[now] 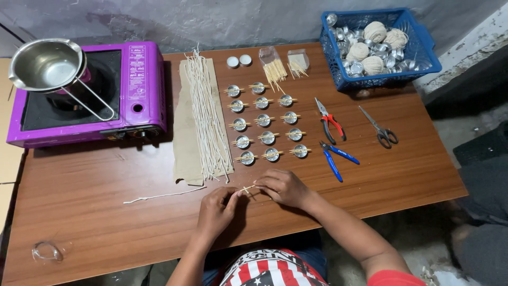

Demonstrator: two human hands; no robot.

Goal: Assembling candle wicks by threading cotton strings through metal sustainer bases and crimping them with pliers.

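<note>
My left hand (pixel 216 209) and my right hand (pixel 283 187) meet near the table's front edge. Between their fingertips they pinch a thin white wick and small wooden sticks (pixel 246 188). A loose wick (pixel 159 196) trails left across the wood from my left hand. Just beyond my hands stand rows of small metal cups (pixel 267 121), each with a wick held upright between a pair of sticks. Several waxed wicks (pixel 206 114) lie on a strip of brown cardboard (pixel 185 132) to the left of the cups.
A purple portable stove (pixel 135 90) with a steel pouring pot (pixel 47 66) sits at the back left. A blue basket (pixel 378 45) holds string balls and metal cups. Red pliers (pixel 330 122), blue pliers (pixel 336 156) and scissors (pixel 378 127) lie right of the cups. Two stick packets (pixel 283 63) lie behind.
</note>
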